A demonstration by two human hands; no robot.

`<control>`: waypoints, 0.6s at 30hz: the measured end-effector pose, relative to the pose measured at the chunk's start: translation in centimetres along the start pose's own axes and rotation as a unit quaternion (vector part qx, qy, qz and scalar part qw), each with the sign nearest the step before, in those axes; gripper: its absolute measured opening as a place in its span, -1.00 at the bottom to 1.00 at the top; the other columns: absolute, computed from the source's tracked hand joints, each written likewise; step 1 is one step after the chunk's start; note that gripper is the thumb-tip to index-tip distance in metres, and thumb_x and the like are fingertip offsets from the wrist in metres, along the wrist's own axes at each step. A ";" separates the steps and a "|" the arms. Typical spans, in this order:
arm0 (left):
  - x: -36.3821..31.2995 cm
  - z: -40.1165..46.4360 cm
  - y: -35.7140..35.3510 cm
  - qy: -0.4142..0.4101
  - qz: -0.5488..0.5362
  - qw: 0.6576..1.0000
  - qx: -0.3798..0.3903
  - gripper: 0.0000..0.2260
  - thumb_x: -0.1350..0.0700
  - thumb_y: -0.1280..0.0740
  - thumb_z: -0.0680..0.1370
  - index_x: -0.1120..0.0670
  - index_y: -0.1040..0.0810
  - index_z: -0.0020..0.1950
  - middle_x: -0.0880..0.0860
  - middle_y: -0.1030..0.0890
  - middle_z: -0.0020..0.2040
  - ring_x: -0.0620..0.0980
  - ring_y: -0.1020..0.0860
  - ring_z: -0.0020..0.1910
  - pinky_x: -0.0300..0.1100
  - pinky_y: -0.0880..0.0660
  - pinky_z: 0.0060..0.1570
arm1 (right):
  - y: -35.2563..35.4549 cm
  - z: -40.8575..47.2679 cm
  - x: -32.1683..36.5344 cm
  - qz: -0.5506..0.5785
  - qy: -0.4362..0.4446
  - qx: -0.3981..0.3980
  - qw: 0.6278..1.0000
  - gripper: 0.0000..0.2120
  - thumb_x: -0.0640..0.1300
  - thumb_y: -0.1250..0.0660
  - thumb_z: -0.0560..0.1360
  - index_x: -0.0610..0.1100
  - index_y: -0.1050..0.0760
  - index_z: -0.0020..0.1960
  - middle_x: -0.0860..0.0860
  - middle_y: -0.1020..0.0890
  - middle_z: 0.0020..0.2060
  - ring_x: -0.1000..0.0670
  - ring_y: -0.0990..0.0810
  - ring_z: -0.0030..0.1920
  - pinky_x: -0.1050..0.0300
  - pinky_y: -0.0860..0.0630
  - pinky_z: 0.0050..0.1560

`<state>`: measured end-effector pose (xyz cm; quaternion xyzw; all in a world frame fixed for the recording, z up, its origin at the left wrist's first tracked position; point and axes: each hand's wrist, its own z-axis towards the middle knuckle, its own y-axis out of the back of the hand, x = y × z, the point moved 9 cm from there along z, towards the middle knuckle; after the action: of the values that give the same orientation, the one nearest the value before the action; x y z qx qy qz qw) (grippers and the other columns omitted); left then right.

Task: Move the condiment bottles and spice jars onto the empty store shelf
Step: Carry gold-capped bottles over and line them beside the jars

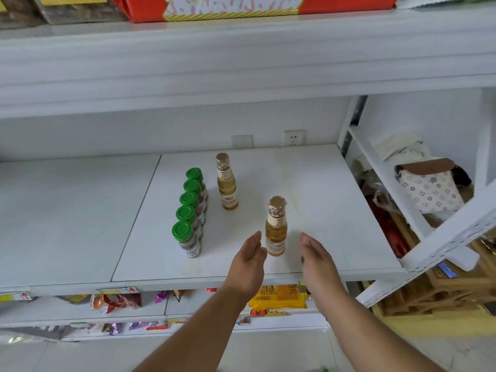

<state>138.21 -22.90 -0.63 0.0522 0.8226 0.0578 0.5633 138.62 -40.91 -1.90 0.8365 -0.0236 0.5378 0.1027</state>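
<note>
Hands (284, 253) loosely flanking upright bottle (276, 228) on shelf (335, 210).

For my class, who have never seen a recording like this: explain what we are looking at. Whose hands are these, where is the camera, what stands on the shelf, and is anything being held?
There is no machine here. A person wears one wide-angle camera on the head, looking forward and down, so the two bare arms reaching in from below are their own.

The white shelf carries a row of five spice jars with green caps, running front to back. To their right stand two upright condiment bottles with golden caps: the far bottle beside the row, and the near bottle close to the front edge.

The left hand and the right hand are both open, one on each side of the near bottle. Neither has a grip on it; the left hand's fingertips are very close, but contact cannot be judged. Nothing is held.

Packaged snacks show on the shelf below.
</note>
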 end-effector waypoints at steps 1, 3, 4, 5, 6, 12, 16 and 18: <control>-0.1 0.0 -0.4 0.001 0.000 1.000 0.006 -0.56 0.19 -0.17 0.73 0.02 -0.29 0.62 -0.05 -0.39 0.55 -0.10 -0.36 0.49 -0.25 -0.26 0.43 | -0.6 0.8 -0.2 0.001 -0.003 0.023 1.000 -0.62 0.10 -0.11 0.71 0.17 -0.38 0.51 0.17 -0.40 0.50 0.00 -0.37 0.50 -0.16 -0.31 0.53; -0.3 0.1 -1.1 -0.002 0.005 1.000 0.016 -0.55 0.23 -0.15 0.72 -0.01 -0.32 0.61 -0.08 -0.43 0.50 -0.13 -0.38 0.44 -0.26 -0.28 0.40 | -1.5 1.8 -0.2 0.005 -0.003 0.056 0.998 -0.62 0.09 -0.10 0.72 0.18 -0.37 0.51 0.15 -0.40 0.51 0.02 -0.37 0.50 -0.14 -0.31 0.53; -0.3 0.1 -1.2 -0.005 0.005 1.000 0.016 -0.54 0.25 -0.14 0.71 -0.02 -0.34 0.60 -0.09 -0.46 0.48 -0.14 -0.40 0.43 -0.26 -0.28 0.39 | -1.9 2.1 -0.2 0.003 -0.006 0.066 0.998 -0.63 0.10 -0.09 0.72 0.18 -0.39 0.50 0.14 -0.42 0.49 0.02 -0.39 0.49 -0.14 -0.33 0.53; -0.1 0.3 -1.3 -0.006 0.002 1.000 0.017 -0.52 0.29 -0.14 0.69 -0.02 -0.35 0.59 -0.09 -0.48 0.47 -0.13 -0.41 0.44 -0.25 -0.29 0.40 | -2.2 2.2 -0.2 -0.001 -0.009 0.073 0.997 -0.63 0.10 -0.09 0.71 0.18 -0.41 0.48 0.13 -0.46 0.46 0.02 -0.42 0.46 -0.14 -0.34 0.52; 0.1 0.4 -1.3 -0.005 -0.002 1.000 0.018 -0.50 0.31 -0.14 0.67 -0.02 -0.36 0.59 -0.10 -0.49 0.46 -0.13 -0.41 0.45 -0.25 -0.29 0.40 | -2.5 2.3 -0.1 -0.006 -0.008 0.077 0.997 -0.64 0.10 -0.09 0.71 0.18 -0.44 0.46 0.12 -0.50 0.43 0.02 -0.45 0.43 -0.14 -0.36 0.50; 0.6 0.5 -0.5 -0.010 -0.026 1.000 0.015 -0.43 0.36 -0.12 0.62 -0.05 -0.37 0.59 -0.14 -0.51 0.46 -0.17 -0.41 0.47 -0.27 -0.26 0.42 | -4.1 1.9 0.0 0.009 0.004 0.103 0.995 -0.67 0.06 -0.09 0.71 0.16 -0.52 0.38 0.12 -0.58 0.31 0.06 -0.50 0.35 -0.08 -0.38 0.48; 1.3 0.4 1.9 -0.008 -0.026 1.000 -0.013 -0.39 0.36 -0.14 0.59 -0.10 -0.38 0.58 -0.20 -0.53 0.43 -0.21 -0.43 0.45 -0.22 -0.29 0.47 | -6.5 1.7 -0.1 0.007 0.012 0.125 0.992 -0.67 0.06 -0.10 0.71 0.17 -0.52 0.37 0.12 -0.59 0.31 0.07 -0.51 0.35 -0.08 -0.38 0.49; 1.6 0.3 3.3 -0.006 -0.018 0.999 -0.025 -0.38 0.37 -0.13 0.58 -0.14 -0.40 0.55 -0.22 -0.54 0.40 -0.29 -0.49 0.33 -0.34 -0.40 0.33 | -8.0 1.7 -0.1 0.002 0.013 0.138 0.990 -0.67 0.06 -0.11 0.70 0.18 -0.52 0.37 0.12 -0.59 0.31 0.08 -0.51 0.35 -0.08 -0.37 0.49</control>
<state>138.01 -19.39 -1.67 0.0233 0.8180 0.0678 0.5707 141.26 -33.39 -3.87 0.8354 0.0509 0.5470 -0.0146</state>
